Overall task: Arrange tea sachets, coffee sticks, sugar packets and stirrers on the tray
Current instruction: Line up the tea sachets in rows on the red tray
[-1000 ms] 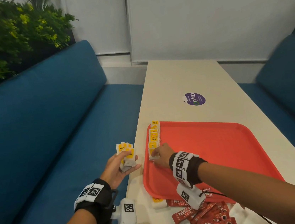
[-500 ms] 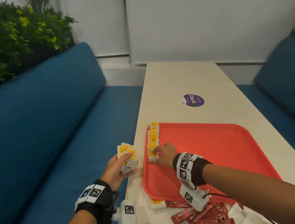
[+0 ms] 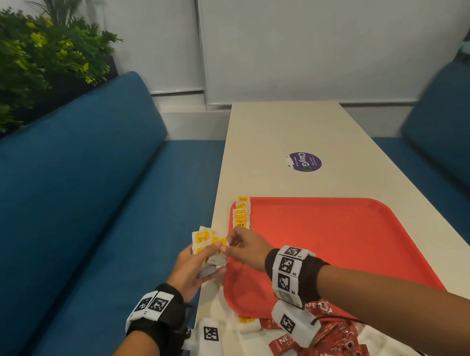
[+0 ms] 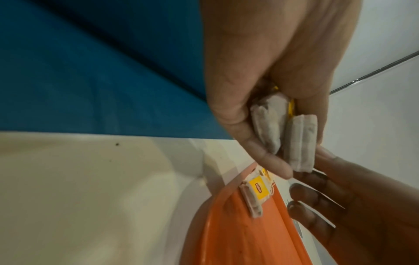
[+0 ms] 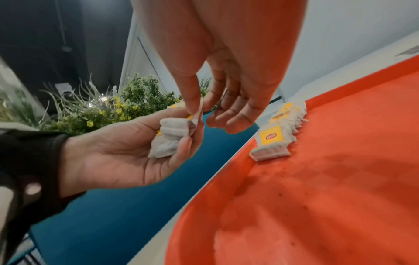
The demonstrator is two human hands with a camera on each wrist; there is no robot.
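Blue bench seats (image 3: 67,198) flanking cream table (image 3: 287,130), white wall panels (image 3: 326,18), green plants (image 3: 6,58)

Evenly and softly lit from overhead, with faint shadows, wide-angle bending at edges, and motion blur in both wrist views.

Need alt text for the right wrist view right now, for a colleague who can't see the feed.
The right hand pinches a tea sachet from the bunch of tea sachets held in the left hand, beside the red tray. A row of tea sachets with yellow tags lies along the tray's edge, with a blue bench and green plants behind.
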